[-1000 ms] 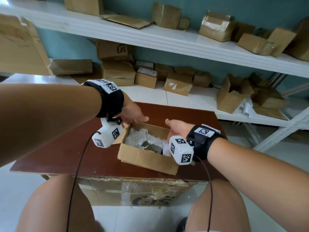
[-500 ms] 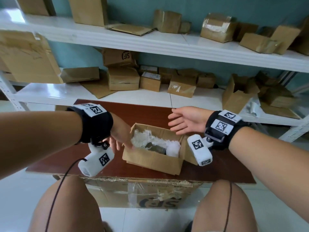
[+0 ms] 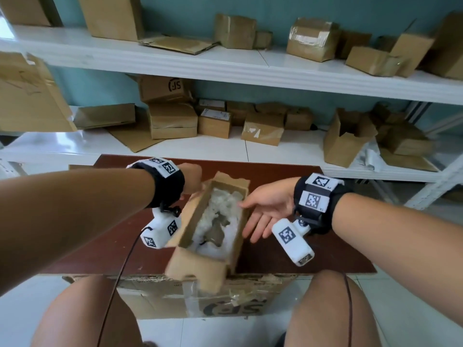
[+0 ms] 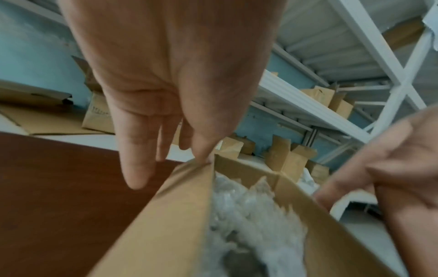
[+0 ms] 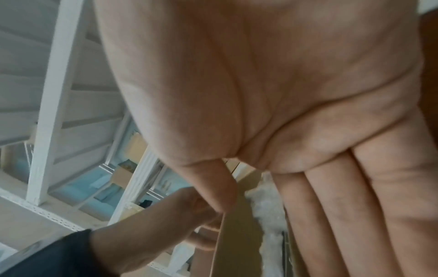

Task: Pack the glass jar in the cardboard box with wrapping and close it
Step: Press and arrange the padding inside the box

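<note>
The small open cardboard box (image 3: 190, 261) is raised off the brown table (image 3: 75, 246), one short end towards me, its near flap hanging loose. Inside lies white bubble wrapping (image 3: 220, 209) around a dark shape, the glass jar (image 3: 215, 231), mostly covered. My left hand (image 3: 191, 180) pinches the box's far left corner; in the left wrist view the thumb sits on the rim of the box (image 4: 166, 215) and the fingers run down outside. My right hand (image 3: 265, 211) lies palm up with straight fingers along the right wall, thumb at the rim of the box (image 5: 237, 234).
A big taped carton (image 3: 225, 304) sits under the table's front edge, between my knees. White shelves (image 3: 250, 66) behind the table hold several cardboard boxes and flattened cartons. A white shelf frame (image 3: 438, 181) stands at the right.
The box has turned from crosswise to end-on and has risen off the table. My left hand shifted to its far corner. My right hand came in from above the table to the right wall.
</note>
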`<state>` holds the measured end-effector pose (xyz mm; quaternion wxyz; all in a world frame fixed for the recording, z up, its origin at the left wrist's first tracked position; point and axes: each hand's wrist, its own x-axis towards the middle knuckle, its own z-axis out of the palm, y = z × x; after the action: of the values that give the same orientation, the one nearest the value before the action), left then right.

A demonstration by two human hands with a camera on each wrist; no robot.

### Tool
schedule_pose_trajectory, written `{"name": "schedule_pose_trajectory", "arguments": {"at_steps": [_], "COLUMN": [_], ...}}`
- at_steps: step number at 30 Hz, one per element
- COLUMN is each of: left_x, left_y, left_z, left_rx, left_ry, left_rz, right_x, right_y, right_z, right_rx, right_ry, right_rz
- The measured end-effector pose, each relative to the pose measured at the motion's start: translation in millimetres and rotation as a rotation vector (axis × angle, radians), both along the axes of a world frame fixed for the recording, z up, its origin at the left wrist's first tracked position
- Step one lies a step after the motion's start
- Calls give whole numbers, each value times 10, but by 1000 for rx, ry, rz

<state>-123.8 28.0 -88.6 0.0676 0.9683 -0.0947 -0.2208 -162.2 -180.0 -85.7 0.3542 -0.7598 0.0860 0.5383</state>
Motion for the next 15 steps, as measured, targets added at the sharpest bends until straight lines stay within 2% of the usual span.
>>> {"name": "schedule_pose_trajectory", "arguments": {"at_steps": [3,4,7,8,9,10,12,14,15], "left_x": [17,2,-69,-113,-150,-209,-339,-419,-415], "left_y": [-115,-139,-194,-211,-234,-266,-354,-441,-475], "left_z": [-20,-6,89,146,187,227,225,124,43], "left_rx": [-87,-88,20,26,10,-20,-27,79,126], "left_ry": [81,78,-68,-137,-177,-165,11,201,244], "left_rz": [-4,-21,-136,-185,-241,-311,-448,-504,-492], "right_x": [75,89,167,185,205,219,211,199,209], "right_y": [-30,-36,-78,-94,-108,-110,-106,-64,-40], "right_z": [-188,-182,-80,-37,-15,4,1,-9,-7], "right_rx": [-72,-145,-340,-348,-305,-233,-103,-59,-66], "right_ry": [-11,-85,-568,-687,-732,-708,-604,-559,-560], "right_rz": [-20,-13,-14,-31,-56,-89,-122,-110,-98]}}
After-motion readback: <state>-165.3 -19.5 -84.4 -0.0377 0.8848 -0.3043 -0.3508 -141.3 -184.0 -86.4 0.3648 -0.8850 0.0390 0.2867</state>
